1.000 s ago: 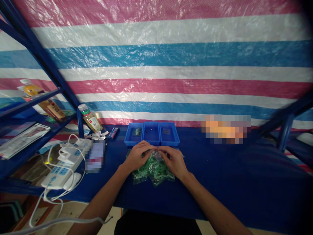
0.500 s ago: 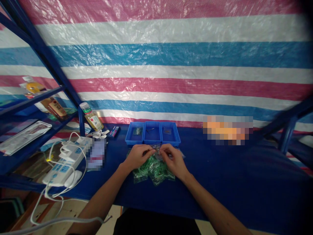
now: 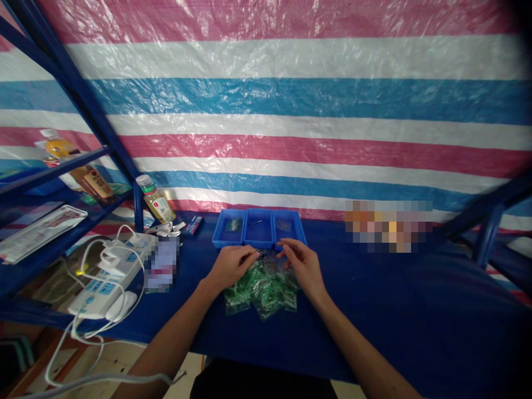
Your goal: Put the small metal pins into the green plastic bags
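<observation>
My left hand [image 3: 236, 267] is closed in a pinch at the far left edge of a pile of clear plastic bags with green contents [image 3: 268, 291]. Whatever lies between its fingertips is too small to make out. On the right side of the pile, my right hand [image 3: 305, 270] hovers with thumb and fingers apart and nothing visible between them. Beyond both hands stands a row of blue trays: the left tray [image 3: 228, 244] and right tray [image 3: 296, 221] each hold a small clear packet, and the middle tray [image 3: 260, 235] holds a thin dark item.
On the left of the blue table [image 3: 374, 321] lie a white power strip [image 3: 91, 293] with tangled cables, a small blue box [image 3: 193, 225] and a drink bottle [image 3: 155, 199]. Blue metal frame bars [image 3: 78, 105] rise at left. A striped plastic sheet [image 3: 291, 100] hangs behind.
My right hand has moved slightly right, away from my left, and its fingers have opened from a pinch. My left hand stays pinched in nearly the same spot.
</observation>
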A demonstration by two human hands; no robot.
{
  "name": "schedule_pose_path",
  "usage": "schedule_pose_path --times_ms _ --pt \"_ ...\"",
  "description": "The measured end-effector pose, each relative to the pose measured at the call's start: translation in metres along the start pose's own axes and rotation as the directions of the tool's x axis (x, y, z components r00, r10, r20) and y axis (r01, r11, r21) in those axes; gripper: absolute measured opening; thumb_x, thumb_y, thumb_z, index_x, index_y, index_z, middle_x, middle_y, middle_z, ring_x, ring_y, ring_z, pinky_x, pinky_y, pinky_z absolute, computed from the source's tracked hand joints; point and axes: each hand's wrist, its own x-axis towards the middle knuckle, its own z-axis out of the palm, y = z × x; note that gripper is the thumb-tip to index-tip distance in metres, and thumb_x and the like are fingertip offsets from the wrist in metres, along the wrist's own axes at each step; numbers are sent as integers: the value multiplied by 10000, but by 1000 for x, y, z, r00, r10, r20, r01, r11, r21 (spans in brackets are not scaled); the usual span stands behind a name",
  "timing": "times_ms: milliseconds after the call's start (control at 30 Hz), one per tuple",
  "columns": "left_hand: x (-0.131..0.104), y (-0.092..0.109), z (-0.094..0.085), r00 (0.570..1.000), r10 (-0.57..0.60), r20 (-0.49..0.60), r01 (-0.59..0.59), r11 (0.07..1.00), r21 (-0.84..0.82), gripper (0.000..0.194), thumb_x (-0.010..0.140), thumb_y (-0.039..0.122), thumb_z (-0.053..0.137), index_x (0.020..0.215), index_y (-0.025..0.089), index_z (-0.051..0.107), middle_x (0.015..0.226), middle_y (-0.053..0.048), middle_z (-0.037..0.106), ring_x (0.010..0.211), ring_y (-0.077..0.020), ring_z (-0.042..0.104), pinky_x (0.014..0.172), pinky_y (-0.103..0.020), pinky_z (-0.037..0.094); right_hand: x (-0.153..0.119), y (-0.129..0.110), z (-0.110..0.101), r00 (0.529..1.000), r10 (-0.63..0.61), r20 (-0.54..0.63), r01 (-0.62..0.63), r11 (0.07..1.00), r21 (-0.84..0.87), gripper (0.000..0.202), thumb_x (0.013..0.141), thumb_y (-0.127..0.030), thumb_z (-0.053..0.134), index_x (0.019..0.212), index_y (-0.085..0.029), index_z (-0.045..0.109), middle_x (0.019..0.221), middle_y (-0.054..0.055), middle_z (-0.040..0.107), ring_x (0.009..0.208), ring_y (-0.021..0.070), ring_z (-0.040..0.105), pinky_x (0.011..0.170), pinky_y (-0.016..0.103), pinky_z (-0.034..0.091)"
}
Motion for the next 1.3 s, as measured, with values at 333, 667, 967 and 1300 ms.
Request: schedule_pose_path --times_ms 333,667,967,1300 --pt "0 -15 4 995 -96 25 91 982 166 214 986 346 588 1029 234 765 679 11 702 564 -128 601 590 -241 367 -8 -2 2 922 -198 333 369 712 -598 133 970 -261 624 1041 -237 733 915 49 700 849 222 628 801 360 465" --pt "0 -9 9 981 -149 124 111 956 272 297 1012 385 539 1211 293 739 814 -14 767 681 -154 675 689 -238 451 -10 -2 4 878 -155 453 451 584 -675 91 961 -242 663 1007 -264 740 929 34 675 906 226 596 828 375 394" --pt "4 -6 16 959 -240 153 180 928 326 305 999 408 542 1220 307 726 879 -26 776 746 -189 699 757 -267 498 -10 0 6 883 -152 443 437 612 -660 78 961 -231 667 979 -251 740 928 32 673 906 222 583 839 377 390" --pt "19 0 12 931 -317 181 211 871 444 230 930 434 621 1076 312 752 931 -59 766 881 -254 706 805 -334 509 -10 -2 5 880 -142 453 436 618 -654 90 965 -236 659 981 -255 746 906 32 663 900 217 581 825 363 391"
